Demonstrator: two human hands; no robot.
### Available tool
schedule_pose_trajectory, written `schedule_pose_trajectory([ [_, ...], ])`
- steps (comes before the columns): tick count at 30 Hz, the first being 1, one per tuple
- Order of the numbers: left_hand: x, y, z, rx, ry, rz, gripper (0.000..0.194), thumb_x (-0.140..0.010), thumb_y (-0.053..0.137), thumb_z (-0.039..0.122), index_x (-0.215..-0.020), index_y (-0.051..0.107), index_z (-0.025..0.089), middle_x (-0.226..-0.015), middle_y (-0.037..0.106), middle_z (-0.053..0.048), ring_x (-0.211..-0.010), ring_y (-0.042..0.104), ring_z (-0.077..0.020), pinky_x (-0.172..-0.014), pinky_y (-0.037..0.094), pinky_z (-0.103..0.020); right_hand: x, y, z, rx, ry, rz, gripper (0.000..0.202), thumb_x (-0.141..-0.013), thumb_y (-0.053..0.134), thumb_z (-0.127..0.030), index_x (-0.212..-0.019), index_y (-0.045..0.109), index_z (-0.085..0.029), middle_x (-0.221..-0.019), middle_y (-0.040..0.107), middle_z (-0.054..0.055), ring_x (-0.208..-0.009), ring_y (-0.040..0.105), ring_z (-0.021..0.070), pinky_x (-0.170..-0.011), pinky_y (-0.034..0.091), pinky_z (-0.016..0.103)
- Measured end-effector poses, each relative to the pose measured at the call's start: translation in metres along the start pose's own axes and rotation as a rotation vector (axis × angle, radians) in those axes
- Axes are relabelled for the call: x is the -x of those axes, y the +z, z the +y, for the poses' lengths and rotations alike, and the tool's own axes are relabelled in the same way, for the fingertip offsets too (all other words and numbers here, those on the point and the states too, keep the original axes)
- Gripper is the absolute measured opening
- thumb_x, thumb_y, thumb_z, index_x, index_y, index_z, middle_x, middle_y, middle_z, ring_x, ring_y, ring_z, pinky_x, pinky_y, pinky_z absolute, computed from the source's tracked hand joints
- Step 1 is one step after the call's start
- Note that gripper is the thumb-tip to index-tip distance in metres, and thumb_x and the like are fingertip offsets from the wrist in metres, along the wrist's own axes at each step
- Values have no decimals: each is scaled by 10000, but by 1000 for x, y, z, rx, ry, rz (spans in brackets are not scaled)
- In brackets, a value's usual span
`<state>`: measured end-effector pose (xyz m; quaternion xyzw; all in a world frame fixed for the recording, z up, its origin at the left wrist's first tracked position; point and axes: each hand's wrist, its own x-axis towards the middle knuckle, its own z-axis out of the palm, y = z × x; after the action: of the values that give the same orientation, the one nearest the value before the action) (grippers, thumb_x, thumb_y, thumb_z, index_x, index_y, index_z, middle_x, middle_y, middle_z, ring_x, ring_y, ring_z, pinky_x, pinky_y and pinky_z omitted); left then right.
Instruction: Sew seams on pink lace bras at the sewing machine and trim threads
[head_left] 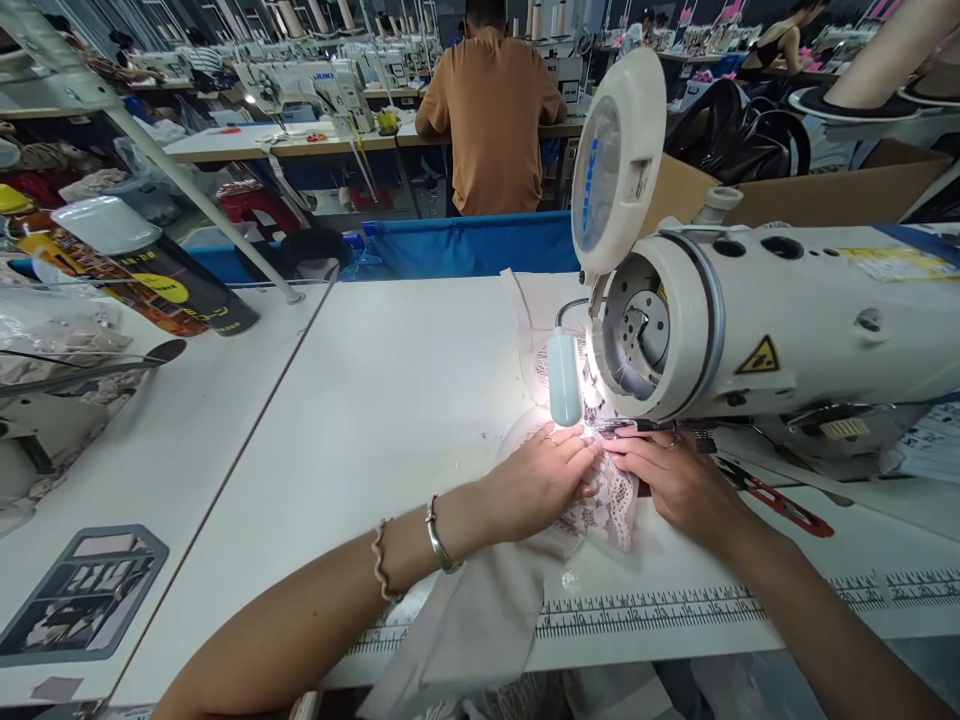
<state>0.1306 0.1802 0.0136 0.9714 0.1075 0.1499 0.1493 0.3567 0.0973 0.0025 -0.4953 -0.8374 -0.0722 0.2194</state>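
Observation:
Pink lace fabric (611, 505) lies under the needle area of a white sewing machine (810, 310). My left hand (536, 485) rests on the lace from the left, fingers stretched forward and lying flat, with two bracelets up the arm. From the right, my right hand (671, 480) reaches in, its outstretched fingertips touching the lace close to the presser area. Plain pale cloth (480, 620) trails from the lace over the table's front edge. A small lamp (564, 378) lights the spot just beyond my fingers. The needle itself is hidden.
Red-handled thread snips (787, 505) lie right of my right hand. A ruler strip (645, 615) runs along the front of the white table (375, 400). Spray cans (180, 275) stand at the left, near a slanted pole (187, 200). A person in brown (491, 120) sits ahead.

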Motion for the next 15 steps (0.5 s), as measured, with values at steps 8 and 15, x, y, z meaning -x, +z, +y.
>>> schedule_pose_trajectory([
  [8,-1,-11,-15,78,3,-41,305,-1080,365,251,-1128,638,123,-1090,640,-121,-908,584,-198,-837,491,-345,4,7,2,14,-18,30,478,-936,326,14,-1076,717,-223,-1176,755,22,-1091,648,205,-893,470,365],
  [15,-2,-17,-27,74,-86,-61,359,-1091,355,322,-1052,677,167,-1013,687,-68,-767,585,-162,-771,485,-311,5,10,3,54,36,-47,538,-879,341,15,-1202,701,-221,-1224,737,28,-1075,645,210,-798,479,354],
])
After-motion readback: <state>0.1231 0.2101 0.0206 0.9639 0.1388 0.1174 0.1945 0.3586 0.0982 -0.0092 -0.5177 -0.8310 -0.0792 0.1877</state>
